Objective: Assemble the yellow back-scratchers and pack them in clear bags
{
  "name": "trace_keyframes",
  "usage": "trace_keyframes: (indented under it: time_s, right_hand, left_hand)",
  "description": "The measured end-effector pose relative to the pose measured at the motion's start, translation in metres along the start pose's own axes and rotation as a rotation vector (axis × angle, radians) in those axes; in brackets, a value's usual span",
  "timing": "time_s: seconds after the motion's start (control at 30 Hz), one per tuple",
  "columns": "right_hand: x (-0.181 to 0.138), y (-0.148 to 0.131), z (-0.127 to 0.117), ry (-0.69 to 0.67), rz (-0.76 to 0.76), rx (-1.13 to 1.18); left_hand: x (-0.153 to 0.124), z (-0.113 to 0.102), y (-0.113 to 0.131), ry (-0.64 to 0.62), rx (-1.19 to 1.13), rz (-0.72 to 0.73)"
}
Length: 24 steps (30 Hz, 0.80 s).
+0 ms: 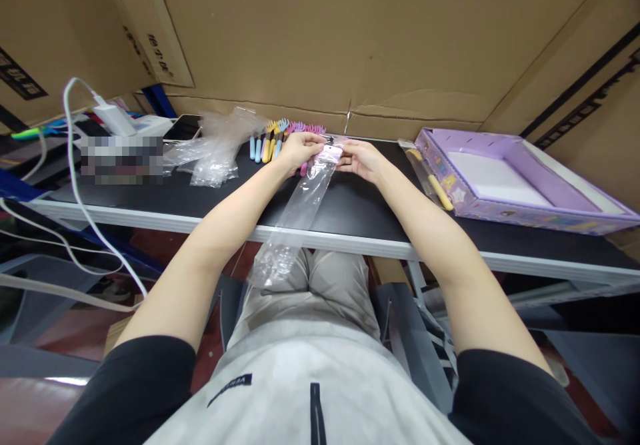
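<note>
Both my hands meet at the far middle of the black table (360,212). My left hand (300,148) and my right hand (361,158) pinch the top end of a long clear plastic bag (305,198) with a pink-white header. The bag runs toward me over the table's front edge and hangs above my lap. Just behind my left hand lies a row of several small forks (280,135) with blue, yellow and pink handles. Fingers of both hands are closed on the bag's top.
A pile of clear bags (215,148) lies to the left. A purple cardboard box tray (500,178) sits at the right, with a bagged yellow-handled item (433,178) beside it. A white charger (115,118) and cables are at far left. Cardboard walls stand behind.
</note>
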State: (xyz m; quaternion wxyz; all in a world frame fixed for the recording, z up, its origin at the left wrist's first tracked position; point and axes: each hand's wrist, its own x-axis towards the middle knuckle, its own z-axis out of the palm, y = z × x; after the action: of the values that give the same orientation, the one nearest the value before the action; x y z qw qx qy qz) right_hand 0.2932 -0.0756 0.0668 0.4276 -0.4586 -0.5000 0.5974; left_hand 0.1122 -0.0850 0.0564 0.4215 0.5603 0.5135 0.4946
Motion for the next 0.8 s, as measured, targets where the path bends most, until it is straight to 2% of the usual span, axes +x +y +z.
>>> trace_keyframes:
  time_s: [0.3,0.4,0.6,0.8]
  right_hand:
    - [-0.001,-0.001,-0.009,-0.068,0.064,-0.092]
    - [-0.001,-0.002,-0.007,-0.026,0.031,-0.074]
    - [0.0,-0.005,-0.006,0.078,-0.001,-0.049]
    - [0.004,-0.006,-0.01,0.125,0.001,-0.088]
  left_hand:
    - [0.0,0.0,-0.003,0.016,-0.035,0.002]
    - [-0.001,0.001,-0.002,0.004,-0.066,-0.035]
    - [-0.007,-0.001,0.004,-0.158,-0.053,-0.103]
    - [-0.01,-0.001,0.009,-0.153,-0.111,-0.143]
